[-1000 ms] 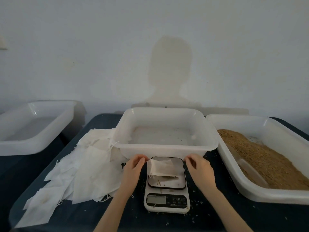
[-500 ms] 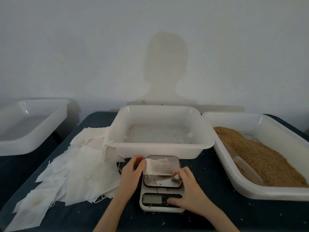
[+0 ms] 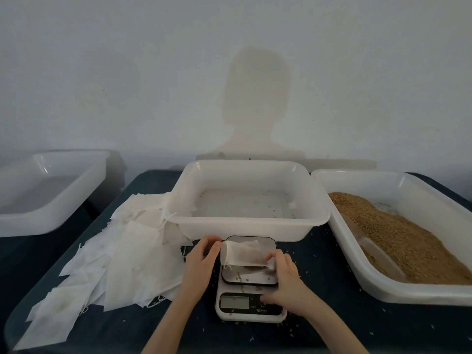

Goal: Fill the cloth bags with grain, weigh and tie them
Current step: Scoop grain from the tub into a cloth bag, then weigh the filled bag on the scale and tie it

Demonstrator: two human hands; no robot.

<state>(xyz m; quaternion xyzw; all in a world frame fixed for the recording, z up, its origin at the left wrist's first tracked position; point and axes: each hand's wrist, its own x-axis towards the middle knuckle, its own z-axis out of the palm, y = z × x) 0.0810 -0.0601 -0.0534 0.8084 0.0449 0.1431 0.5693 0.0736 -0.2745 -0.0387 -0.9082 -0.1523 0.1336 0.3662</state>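
Nearest the camera sits the scale [image 3: 249,284] on the dark tabletop [image 3: 321,335], and everything else is placed from it. The right hand [image 3: 283,282] lies over the scale's right side: its thumb reaches toward the button strip beside the display, while its fingertips [image 3: 271,261] pinch the right end of the bag [image 3: 242,255]. The left hand [image 3: 200,264], at the scale's left edge, has its fingers curled against the bag's open mouth, so each grip looks clenched on one end of the cloth. The bag hangs flat and empty over the platter, long axis running left to right, mouth toward the left hand. The grain [image 3: 398,233] lies to the right of the scale in its tub [image 3: 383,284], so the right hand is the nearer one for scooping, and the left seems best placed to hold the mouth open. Left of the scale lies a pile of spare bags [image 3: 122,256]. Behind it stands an empty tub [image 3: 245,221] holding only stray kernels. The display's reading cannot be made out, whether the thumb actually presses a button is unclear, and a pale shape half buried in the grain may be a scoop.
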